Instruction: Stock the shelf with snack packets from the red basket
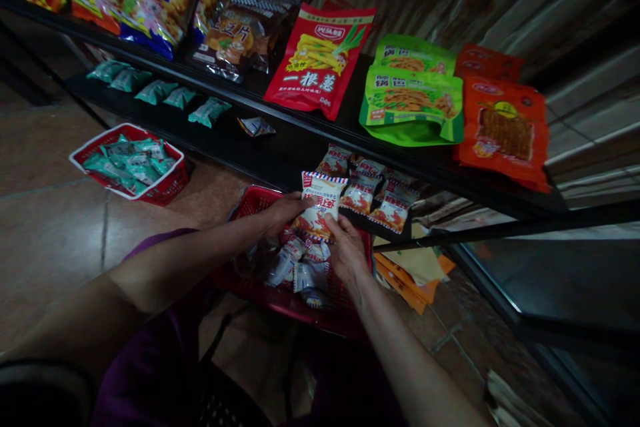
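Between my two hands is a small white and orange snack packet point(320, 208) with a striped top edge. My left hand point(286, 212) grips its left side, and my right hand point(345, 240) pinches its lower right with the thumb on the front. Below them, a red plastic basket point(295, 313) holds several more packets point(290, 263) of a similar look. Just beyond, matching packets point(363, 190) stand in rows on the lower black shelf point(280, 159).
Teal packets point(165, 92) line the lower shelf at left; a red and white basket point(175, 177) of them is on the floor. Large snack bags, including a red one point(323, 60) and green ones point(413, 103), fill the upper shelf. Flattened orange packaging point(407, 283) lies at right.
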Available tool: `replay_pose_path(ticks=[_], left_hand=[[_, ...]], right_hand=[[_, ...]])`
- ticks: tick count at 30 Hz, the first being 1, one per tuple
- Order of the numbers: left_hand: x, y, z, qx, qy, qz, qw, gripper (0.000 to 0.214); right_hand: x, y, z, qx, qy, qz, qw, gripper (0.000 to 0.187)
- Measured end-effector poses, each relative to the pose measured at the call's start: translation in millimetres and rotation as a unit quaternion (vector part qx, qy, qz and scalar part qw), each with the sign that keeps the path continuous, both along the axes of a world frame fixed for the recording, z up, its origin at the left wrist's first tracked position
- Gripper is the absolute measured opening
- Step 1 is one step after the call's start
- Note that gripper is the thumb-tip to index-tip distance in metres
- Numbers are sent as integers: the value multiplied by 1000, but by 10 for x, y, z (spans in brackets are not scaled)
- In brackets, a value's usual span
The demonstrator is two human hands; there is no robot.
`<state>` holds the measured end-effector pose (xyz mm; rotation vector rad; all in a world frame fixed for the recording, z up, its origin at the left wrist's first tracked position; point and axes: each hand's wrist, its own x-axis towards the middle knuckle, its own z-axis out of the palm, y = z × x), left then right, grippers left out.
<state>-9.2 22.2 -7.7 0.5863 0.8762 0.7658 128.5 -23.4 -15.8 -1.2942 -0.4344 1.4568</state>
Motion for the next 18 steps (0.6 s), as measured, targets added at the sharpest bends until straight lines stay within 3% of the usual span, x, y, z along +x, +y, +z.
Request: replay_pose_path(ticks=[8,18], left_hand=[[-18,21,10,-27,-7,-3,1000,28],[-1,38,-34,-8,-7,-2,1000,29]], right_hand=[[12,-5,-7,10,-32,16,999,40],[19,-12,-20,23,-48,16,998,40]])
